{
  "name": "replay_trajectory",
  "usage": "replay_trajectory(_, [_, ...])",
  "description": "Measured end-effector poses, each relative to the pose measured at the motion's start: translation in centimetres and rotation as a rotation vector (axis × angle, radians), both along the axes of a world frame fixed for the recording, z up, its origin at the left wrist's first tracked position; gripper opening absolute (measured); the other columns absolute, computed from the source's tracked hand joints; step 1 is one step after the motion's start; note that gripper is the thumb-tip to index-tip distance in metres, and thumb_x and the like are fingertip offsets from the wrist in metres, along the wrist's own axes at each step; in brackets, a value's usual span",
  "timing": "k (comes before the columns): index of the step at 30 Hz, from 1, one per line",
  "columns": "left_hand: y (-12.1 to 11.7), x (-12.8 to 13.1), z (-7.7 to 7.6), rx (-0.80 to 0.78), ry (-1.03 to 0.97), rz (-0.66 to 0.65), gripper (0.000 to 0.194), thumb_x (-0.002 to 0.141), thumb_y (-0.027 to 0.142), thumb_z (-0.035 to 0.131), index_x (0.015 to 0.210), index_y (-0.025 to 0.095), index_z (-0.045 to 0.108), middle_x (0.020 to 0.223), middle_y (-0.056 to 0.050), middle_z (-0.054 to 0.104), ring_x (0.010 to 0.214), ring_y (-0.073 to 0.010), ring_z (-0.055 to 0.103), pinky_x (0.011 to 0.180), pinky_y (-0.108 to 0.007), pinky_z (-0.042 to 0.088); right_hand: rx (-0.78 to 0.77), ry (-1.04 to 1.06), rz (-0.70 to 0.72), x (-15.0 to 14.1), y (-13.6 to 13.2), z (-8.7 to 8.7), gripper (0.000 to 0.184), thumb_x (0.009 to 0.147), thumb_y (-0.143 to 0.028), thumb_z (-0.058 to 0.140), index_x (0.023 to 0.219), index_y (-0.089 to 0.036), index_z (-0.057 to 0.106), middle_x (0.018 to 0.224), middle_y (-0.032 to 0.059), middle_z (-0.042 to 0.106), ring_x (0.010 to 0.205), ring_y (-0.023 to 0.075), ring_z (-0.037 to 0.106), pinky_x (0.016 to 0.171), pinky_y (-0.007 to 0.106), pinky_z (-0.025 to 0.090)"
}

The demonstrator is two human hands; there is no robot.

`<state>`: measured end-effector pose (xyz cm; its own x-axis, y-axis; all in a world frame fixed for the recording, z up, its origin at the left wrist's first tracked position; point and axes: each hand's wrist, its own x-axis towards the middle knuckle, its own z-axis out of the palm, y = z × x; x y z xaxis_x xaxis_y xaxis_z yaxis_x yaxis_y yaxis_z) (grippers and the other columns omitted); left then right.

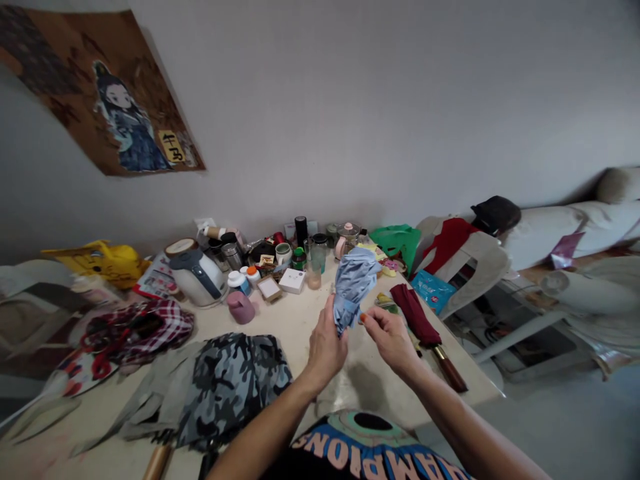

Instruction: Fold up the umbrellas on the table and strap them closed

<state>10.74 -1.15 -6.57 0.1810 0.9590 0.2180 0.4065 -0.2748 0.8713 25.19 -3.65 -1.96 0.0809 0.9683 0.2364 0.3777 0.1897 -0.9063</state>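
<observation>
My left hand (326, 347) is closed around the lower part of a folded light-blue umbrella (353, 283), holding it upright above the table (300, 320). My right hand (387, 337) is just to its right, fingers pinched on a small orange piece (363, 317) at the umbrella's side. A camouflage-patterned umbrella (233, 380) lies on the table to the left of my arms. A dark red folded umbrella (417, 317) with a wooden handle lies to the right.
The back of the table is crowded: a white kettle (197, 273), a pink cup (241, 307), bottles, jars and small boxes. A plaid cloth (150, 320) lies at left. A chair draped with clothes (460, 257) stands at right, a sofa behind it.
</observation>
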Motion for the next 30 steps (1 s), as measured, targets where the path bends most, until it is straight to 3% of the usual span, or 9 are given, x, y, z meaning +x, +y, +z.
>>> replay_trajectory(6, [-0.7, 0.1, 0.6, 0.095, 0.269, 0.062, 0.079, 0.077, 0.008, 0.050, 0.148, 0.021, 0.019, 0.126, -0.015, 0.050, 0.117, -0.0285, 0.051, 0.096, -0.039, 0.041, -0.047, 0.060, 0.015, -0.8, 0.1, -0.9, 0.031, 0.085, -0.040, 0.048, 0.060, -0.020, 0.048, 0.053, -0.0036, 0.040, 0.050, 0.0107, 0.033, 0.047, 0.024, 0.026])
replay_trajectory(13, [-1.1, -0.2, 0.8, 0.104, 0.381, 0.108, 0.082, 0.077, 0.007, 0.052, 0.149, 0.024, 0.016, 0.116, -0.011, 0.051, 0.107, -0.0264, 0.054, 0.089, -0.034, 0.043, -0.079, 0.126, -0.119, -1.7, 0.0, -1.1, 0.033, 0.080, -0.041, 0.054, 0.055, -0.020, 0.049, 0.046, -0.0039, 0.040, 0.043, 0.0100, 0.031, 0.041, 0.024, 0.022])
replay_trajectory(21, [-1.8, -0.1, 0.5, 0.152, 0.507, 0.098, 0.080, 0.078, 0.005, 0.048, 0.148, 0.028, 0.017, 0.110, -0.008, 0.051, 0.099, -0.0232, 0.057, 0.082, -0.031, 0.044, -0.084, 0.135, -0.159, -2.0, 0.1, -1.0, 0.033, 0.079, -0.039, 0.058, 0.053, -0.020, 0.050, 0.044, -0.0027, 0.044, 0.041, 0.0098, 0.035, 0.039, 0.023, 0.025])
replay_trajectory(26, [-2.1, 0.0, 0.7, 0.102, 0.494, 0.056, 0.080, 0.077, 0.003, 0.045, 0.148, 0.026, 0.017, 0.112, -0.009, 0.051, 0.100, -0.0240, 0.057, 0.081, -0.032, 0.044, -0.028, -0.099, -0.114, -2.0, -0.1, -0.4, 0.030, 0.085, -0.034, 0.047, 0.057, -0.021, 0.050, 0.049, 0.0003, 0.049, 0.048, 0.0135, 0.044, 0.047, 0.026, 0.032])
replay_trajectory(30, [-1.9, 0.1, 0.2, 0.053, 0.388, 0.035, 0.067, 0.084, 0.006, 0.038, 0.147, 0.025, 0.026, 0.112, -0.012, 0.054, 0.100, -0.0260, 0.058, 0.083, -0.035, 0.044, 0.090, -0.362, -0.133, -2.6, -0.3, -0.1, 0.021, 0.084, -0.024, 0.043, 0.064, -0.021, 0.049, 0.059, 0.0037, 0.052, 0.055, 0.0154, 0.046, 0.054, 0.028, 0.033])
